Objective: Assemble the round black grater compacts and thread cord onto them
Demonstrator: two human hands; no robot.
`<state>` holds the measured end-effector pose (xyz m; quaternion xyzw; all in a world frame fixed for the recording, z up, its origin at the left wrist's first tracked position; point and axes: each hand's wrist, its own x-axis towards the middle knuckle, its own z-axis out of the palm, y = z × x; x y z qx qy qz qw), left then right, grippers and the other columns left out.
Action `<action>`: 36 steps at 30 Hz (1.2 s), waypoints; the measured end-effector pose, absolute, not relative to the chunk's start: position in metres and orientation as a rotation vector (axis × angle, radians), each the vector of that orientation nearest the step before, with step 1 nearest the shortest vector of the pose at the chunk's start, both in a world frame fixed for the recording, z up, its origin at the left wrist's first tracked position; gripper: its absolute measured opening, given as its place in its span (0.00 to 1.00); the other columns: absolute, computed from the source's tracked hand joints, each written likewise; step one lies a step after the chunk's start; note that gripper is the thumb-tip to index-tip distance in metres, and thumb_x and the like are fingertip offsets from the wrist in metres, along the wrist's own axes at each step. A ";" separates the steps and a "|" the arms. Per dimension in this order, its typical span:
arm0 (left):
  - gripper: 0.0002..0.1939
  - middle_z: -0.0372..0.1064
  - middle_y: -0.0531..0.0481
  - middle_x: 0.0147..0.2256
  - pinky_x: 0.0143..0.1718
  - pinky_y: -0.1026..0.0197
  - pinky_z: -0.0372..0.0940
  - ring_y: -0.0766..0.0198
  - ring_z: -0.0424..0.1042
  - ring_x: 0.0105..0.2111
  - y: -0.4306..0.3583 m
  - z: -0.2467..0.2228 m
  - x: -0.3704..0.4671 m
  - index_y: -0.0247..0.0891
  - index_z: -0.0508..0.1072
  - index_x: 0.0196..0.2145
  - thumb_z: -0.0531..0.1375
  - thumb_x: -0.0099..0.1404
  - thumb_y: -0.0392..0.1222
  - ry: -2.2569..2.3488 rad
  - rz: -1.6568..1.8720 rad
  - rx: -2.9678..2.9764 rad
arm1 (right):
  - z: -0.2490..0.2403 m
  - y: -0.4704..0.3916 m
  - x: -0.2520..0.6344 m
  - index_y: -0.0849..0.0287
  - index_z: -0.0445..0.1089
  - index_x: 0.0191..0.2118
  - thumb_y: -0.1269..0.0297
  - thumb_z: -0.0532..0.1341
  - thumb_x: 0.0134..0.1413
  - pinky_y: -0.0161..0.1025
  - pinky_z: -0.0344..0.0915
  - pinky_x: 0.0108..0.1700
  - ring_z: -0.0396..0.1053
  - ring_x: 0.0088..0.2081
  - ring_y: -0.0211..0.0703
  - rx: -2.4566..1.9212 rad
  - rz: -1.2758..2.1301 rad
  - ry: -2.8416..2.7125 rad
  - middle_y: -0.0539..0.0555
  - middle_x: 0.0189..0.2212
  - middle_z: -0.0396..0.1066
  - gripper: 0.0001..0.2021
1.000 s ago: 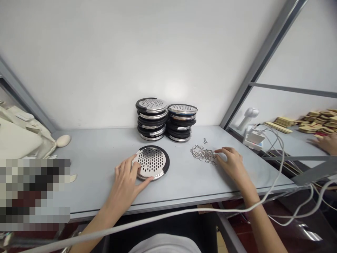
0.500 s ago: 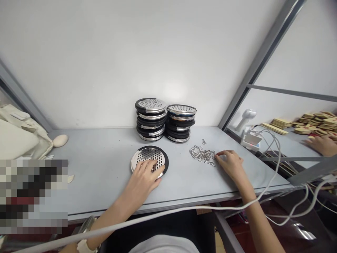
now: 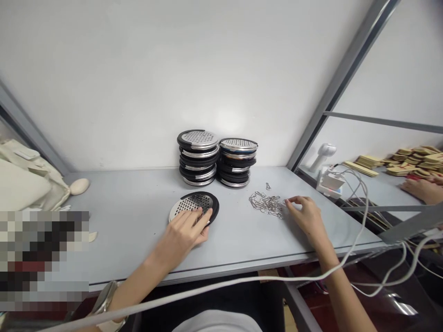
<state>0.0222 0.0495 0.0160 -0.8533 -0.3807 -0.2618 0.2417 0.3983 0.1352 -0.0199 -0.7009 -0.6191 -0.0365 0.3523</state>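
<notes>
A round metal grater (image 3: 188,203) with a black rim on one side lies on the grey table before me. My left hand (image 3: 187,226) grips its near edge, fingers over the perforated face and thumb at the rim. To the right is a small heap of silver wire snap hooks (image 3: 265,203), with one loose hook (image 3: 268,186) just behind. At the heap's right edge my right hand (image 3: 304,214) pinches a snap hook (image 3: 285,202) between thumb and forefinger; most of that hook is hidden.
Two stacks of similar graters, the left stack (image 3: 199,159) and the right stack (image 3: 238,161), stand against the wall. A white cable (image 3: 221,280) hangs across the front. Beyond the right post (image 3: 346,83), another person's hand (image 3: 424,190) is near wooden pieces (image 3: 415,159).
My left hand has shifted the grater slightly left and its near edge looks a little raised. My right hand has drawn back slightly from the heap, pinching a hook.
</notes>
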 end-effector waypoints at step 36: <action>0.30 0.71 0.46 0.37 0.37 0.59 0.64 0.58 0.70 0.37 0.089 0.028 -0.024 0.36 0.67 0.51 0.57 0.59 0.61 -2.689 -1.897 -2.400 | 0.020 0.065 0.244 0.57 0.60 0.31 0.54 0.51 0.64 0.34 0.58 0.33 0.61 0.25 0.35 -1.016 1.123 -1.798 0.45 0.20 0.62 0.13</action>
